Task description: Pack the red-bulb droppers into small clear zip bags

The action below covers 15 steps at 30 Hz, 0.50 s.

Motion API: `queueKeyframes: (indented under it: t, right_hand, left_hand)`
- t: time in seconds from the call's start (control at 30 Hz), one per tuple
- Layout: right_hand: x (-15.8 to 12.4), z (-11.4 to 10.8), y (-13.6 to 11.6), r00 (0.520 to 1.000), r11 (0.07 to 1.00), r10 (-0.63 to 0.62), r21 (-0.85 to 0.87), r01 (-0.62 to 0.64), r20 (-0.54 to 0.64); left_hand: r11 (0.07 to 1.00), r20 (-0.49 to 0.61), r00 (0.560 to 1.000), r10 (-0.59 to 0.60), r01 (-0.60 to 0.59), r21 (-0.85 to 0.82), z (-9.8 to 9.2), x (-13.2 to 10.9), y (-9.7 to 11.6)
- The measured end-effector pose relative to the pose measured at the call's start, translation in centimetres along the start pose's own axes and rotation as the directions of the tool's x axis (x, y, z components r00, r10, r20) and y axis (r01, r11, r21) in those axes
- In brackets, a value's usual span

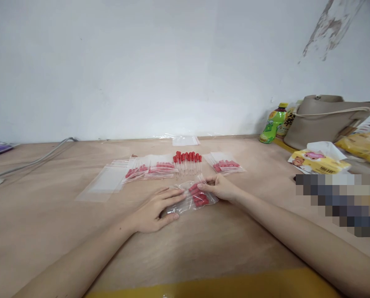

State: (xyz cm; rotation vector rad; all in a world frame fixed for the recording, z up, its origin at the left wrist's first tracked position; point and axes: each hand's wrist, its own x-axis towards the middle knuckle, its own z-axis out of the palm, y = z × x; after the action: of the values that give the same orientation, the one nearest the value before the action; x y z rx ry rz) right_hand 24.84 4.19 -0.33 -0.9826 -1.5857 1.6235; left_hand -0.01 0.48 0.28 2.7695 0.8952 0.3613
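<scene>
A clear zip bag with red-bulbed droppers inside lies on the table before me. My left hand rests on the bag's left part, fingers stretched out and apart. At the bag's right end, my right hand pinches its edge between thumb and fingers. Just beyond the bag, several loose glass droppers with red bulbs lie side by side, tips toward me. Filled bags are on their left, and more filled bags on their right.
Flat clear bags lie at left, another bag near the wall. A grey cable crosses the far left. To the right are a green bottle, a beige handbag, a tissue pack and a pixelated patch.
</scene>
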Motion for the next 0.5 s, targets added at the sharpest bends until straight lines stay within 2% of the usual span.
queueKeyframes:
  t: [0.1,0.2,0.23,0.3,0.37,0.4,0.43,0.5]
  right_hand:
    - [0.0,0.1,0.1,0.999,0.999,0.034,0.031,-0.034,0.010]
    - [0.3,0.1,0.5,0.990,1.000,0.031,0.011,-0.029,-0.137]
    - [0.4,0.1,0.7,0.974,1.000,0.022,-0.013,-0.025,-0.224]
    - [0.6,0.0,1.0,0.912,0.997,0.002,-0.070,-0.034,-0.411]
    - [0.7,-0.2,1.1,0.854,0.992,0.010,-0.102,-0.074,-0.520]
    - [0.7,-0.2,1.1,0.857,0.990,0.030,-0.103,-0.096,-0.515]
    - [0.7,-0.3,1.1,0.886,0.989,0.058,-0.096,-0.114,-0.460]
    - [0.4,-0.3,0.8,0.964,0.989,0.101,-0.076,-0.123,-0.247]
  left_hand:
    - [1.000,0.011,1.000,0.007,-0.007,-0.010,0.0,0.1,0.1]
    - [1.000,0.018,1.000,0.016,-0.016,-0.016,0.0,0.1,0.1]
    - [1.000,0.018,1.000,0.016,-0.016,-0.017,0.0,0.1,0.1]
    - [1.000,0.011,1.000,0.014,-0.014,-0.019,0.0,0.0,0.1]
    - [1.000,0.003,1.000,0.012,-0.012,-0.023,0.0,0.1,0.1]
    - [1.000,0.000,1.000,0.013,-0.013,-0.025,-0.1,0.1,0.1]
    - [1.000,0.000,1.000,0.016,-0.016,-0.027,-0.1,0.1,0.1]
    - [0.999,0.008,1.000,0.020,-0.020,-0.029,-0.1,0.1,0.2]
